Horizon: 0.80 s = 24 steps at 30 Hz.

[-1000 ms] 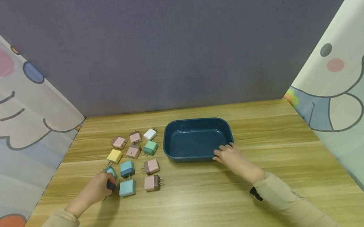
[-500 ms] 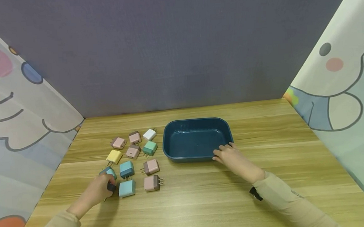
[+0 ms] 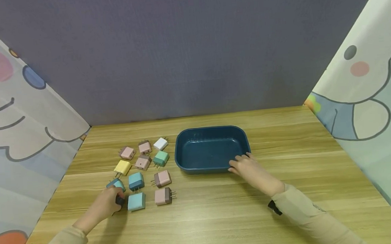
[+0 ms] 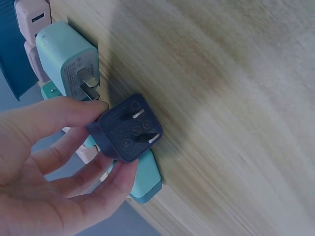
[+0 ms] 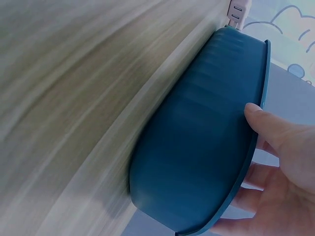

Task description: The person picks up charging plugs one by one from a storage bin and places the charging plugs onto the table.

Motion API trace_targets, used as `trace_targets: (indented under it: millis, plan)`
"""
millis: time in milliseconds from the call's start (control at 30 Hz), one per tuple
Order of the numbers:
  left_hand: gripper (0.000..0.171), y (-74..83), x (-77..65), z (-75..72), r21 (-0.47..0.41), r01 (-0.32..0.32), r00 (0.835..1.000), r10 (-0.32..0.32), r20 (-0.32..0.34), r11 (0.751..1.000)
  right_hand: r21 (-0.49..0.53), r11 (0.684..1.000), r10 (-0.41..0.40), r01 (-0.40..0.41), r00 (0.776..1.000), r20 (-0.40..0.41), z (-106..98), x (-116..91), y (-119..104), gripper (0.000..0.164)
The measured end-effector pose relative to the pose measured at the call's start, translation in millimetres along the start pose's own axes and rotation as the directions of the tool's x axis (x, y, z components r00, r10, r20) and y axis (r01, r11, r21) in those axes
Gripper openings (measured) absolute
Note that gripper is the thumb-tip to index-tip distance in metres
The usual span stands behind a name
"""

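Note:
My left hand [image 3: 103, 206] pinches a black charger plug [image 4: 125, 132] between thumb and fingers, near the table's left side. Its two metal prongs face the left wrist camera. Just beyond the fingers lies a blue two-tone charger [image 3: 118, 184], partly covered by the hand. A light blue charger [image 3: 136, 201] sits to the right of the black one, with another blue two-tone charger [image 3: 136, 181] behind it. My right hand [image 3: 252, 172] grips the near right rim of a dark blue rectangular tray [image 3: 214, 152], thumb on the outer wall in the right wrist view.
Farther back lie a yellow charger [image 3: 122, 167], a white charger [image 3: 161, 144], a green charger [image 3: 161, 158] and several pink ones, such as the pink charger [image 3: 163, 196] at the front. A grey panel [image 3: 192, 62] borders the wooden table's [image 3: 221, 217] back; printed sheets flank it.
My left hand has shifted very slightly, uncovering more of the blue two-tone charger beyond its fingers. It keeps its pinch on the black charger. The right hand and tray stay in place.

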<state>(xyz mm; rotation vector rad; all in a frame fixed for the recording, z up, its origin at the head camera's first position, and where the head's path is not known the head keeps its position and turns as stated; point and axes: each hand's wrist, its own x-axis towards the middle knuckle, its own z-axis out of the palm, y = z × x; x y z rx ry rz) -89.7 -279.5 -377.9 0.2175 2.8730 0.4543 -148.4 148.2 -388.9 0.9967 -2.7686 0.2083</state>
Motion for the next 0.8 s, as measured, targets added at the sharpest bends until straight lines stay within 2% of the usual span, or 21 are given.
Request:
trace_targets:
  millis: [567, 800]
  plan:
    - [0.018, 4.8, -2.7, -2.5, 0.011, 0.02, 1.0, -0.02, 0.01, 1.0, 0.01, 1.0, 0.005, -0.006, 1.0, 0.016, -0.6, -0.2, 0.8, 0.014]
    - [0.01, 9.8, -1.9, -7.0, 0.034, -0.019, 0.999, 0.02, -0.029, 0.999, 0.008, 1.0, 0.007, -0.007, 1.0, 0.009, -0.2, -0.9, 1.8, 0.015]
